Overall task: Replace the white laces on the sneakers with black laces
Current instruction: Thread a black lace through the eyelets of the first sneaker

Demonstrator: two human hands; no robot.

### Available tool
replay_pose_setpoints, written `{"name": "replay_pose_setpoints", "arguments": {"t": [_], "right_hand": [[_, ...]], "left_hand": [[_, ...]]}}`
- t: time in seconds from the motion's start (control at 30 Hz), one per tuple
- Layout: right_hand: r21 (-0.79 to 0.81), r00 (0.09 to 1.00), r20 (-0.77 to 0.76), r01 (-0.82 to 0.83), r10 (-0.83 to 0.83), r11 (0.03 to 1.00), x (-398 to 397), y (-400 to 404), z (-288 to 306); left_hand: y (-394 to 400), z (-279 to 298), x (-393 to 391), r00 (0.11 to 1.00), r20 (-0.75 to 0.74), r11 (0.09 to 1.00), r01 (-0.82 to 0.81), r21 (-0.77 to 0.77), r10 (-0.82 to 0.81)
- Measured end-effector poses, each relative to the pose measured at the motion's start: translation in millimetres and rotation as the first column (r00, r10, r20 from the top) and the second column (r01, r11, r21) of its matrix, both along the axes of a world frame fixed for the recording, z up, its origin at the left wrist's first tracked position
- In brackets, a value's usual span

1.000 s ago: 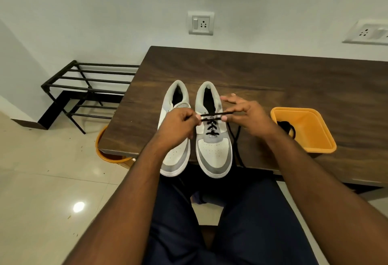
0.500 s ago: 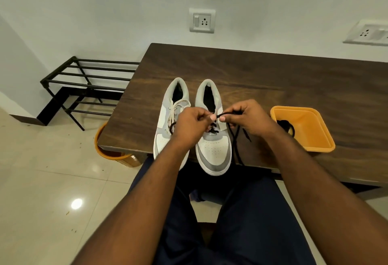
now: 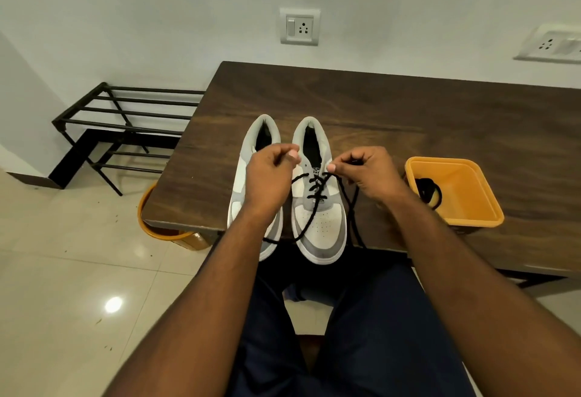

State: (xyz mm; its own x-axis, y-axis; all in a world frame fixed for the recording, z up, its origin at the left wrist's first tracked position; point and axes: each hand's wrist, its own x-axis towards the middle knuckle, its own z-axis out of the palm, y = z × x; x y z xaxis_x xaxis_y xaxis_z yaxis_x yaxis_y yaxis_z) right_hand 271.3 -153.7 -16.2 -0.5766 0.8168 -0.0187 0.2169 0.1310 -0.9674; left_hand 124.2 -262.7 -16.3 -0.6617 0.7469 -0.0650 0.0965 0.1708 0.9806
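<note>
Sneakers, 2 of them in white and grey, stand side by side at the near edge of the dark wooden table, toes toward the seated person. To their right an orange tub holds a coiled black lace, and an orange bin sits on the floor, half hidden below the table's left corner; its contents cannot be seen. The right sneaker has a black lace crossed through its lower eyelets, both loose ends trailing down over the toe and the table edge. The left sneaker is mostly hidden behind the left hand, whose fingers are curled as if pinching, though what they hold cannot be made out. The right hand pinches one end of the black lace just above the eyelets. Behind stand a pale wall with 2 socket plates, a black metal rack and glossy floor tiles.
</note>
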Motion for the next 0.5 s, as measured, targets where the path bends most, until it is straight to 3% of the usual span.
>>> {"name": "replay_pose_setpoints", "arguments": {"t": [0.1, 0.2, 0.4, 0.5], "right_hand": [[-0.088, 0.998, -0.051, -0.052, 0.048, 0.995, -8, -1, -2], [-0.134, 0.995, -0.074, -0.074, 0.064, 0.988, -11, -1, 0], [-0.187, 0.982, -0.149, 0.09, -0.119, 0.978, -13, 6, -8], [-0.239, 0.977, -0.146, 0.116, -0.154, 0.964, -17, 7, -10]], "left_hand": [[13, -2, 8, 0.968, 0.222, 0.993, 0.116, 0.019, -0.118], [17, -10, 15, 0.943, 0.268, 0.979, 0.203, 0.01, -0.198], [21, -12, 17, 0.922, 0.348, 0.985, 0.168, 0.038, -0.17], [23, -13, 14, 0.937, 0.32, 0.99, 0.12, 0.08, -0.139]]}}
